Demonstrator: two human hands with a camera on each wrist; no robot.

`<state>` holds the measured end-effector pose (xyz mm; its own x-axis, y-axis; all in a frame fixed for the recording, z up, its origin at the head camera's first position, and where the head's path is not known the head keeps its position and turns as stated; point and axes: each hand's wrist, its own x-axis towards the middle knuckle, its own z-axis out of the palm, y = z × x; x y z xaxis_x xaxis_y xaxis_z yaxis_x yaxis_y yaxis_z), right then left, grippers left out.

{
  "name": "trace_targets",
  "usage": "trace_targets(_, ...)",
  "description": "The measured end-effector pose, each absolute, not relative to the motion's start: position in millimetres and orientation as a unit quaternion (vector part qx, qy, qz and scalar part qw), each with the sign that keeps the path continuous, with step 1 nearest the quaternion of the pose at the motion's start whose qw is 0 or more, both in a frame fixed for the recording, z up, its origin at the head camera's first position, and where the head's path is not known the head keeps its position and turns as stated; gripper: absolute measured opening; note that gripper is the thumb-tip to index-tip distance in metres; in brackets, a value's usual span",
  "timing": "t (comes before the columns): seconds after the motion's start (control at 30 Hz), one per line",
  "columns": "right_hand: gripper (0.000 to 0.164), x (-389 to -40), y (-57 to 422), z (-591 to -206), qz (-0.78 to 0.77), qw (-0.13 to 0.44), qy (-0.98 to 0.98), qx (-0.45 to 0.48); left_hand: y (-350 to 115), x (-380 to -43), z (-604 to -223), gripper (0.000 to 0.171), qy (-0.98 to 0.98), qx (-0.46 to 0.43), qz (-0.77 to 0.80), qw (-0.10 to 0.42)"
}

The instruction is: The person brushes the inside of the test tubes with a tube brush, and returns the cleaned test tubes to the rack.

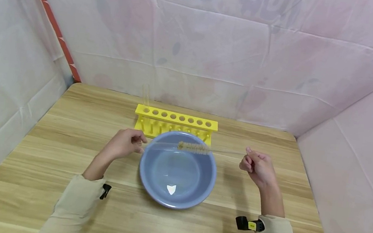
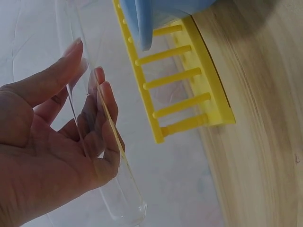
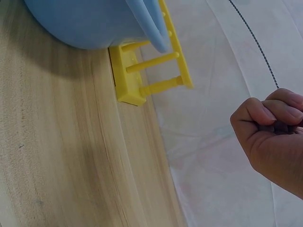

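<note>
Above the basin, a test tube brush (image 1: 194, 147) lies level with its bristles toward the left. My right hand (image 1: 259, 168) grips the end of its twisted wire handle (image 3: 258, 45), fingers curled. My left hand (image 1: 126, 143) holds a clear glass test tube (image 2: 120, 201) between thumb and fingers, its rounded end showing below the hand in the left wrist view. The tube's other end points right, at the brush tip; whether the tip is inside the tube I cannot tell. Under both is a blue basin (image 1: 149, 187) containing clear water.
Behind the basin stands a yellow test tube rack (image 1: 186, 121) with a row of holes and pegs. Another clear test tube (image 1: 146, 96) stands in its leftmost hole. Patterned cloth (image 1: 207, 57) walls the wooden table (image 1: 172, 231) at the back and sides.
</note>
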<state>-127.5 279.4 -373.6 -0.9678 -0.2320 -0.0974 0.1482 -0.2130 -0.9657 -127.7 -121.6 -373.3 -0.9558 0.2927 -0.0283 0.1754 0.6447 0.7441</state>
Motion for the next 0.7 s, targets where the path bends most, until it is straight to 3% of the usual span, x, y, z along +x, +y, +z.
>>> trace_targets(0.5, 0.045, -133, 261, -376, -0.759, 0.148, 0.633, -0.023, -116, -127, -374, 0.018, 0.883, 0.141, 0.437, 0.092)
trace_targets(0.7, 0.047, -134, 249, -376, -0.752, 0.134, 0.646, 0.001, -115, -127, -372, 0.020, 0.889, 0.122, 0.434, 0.077)
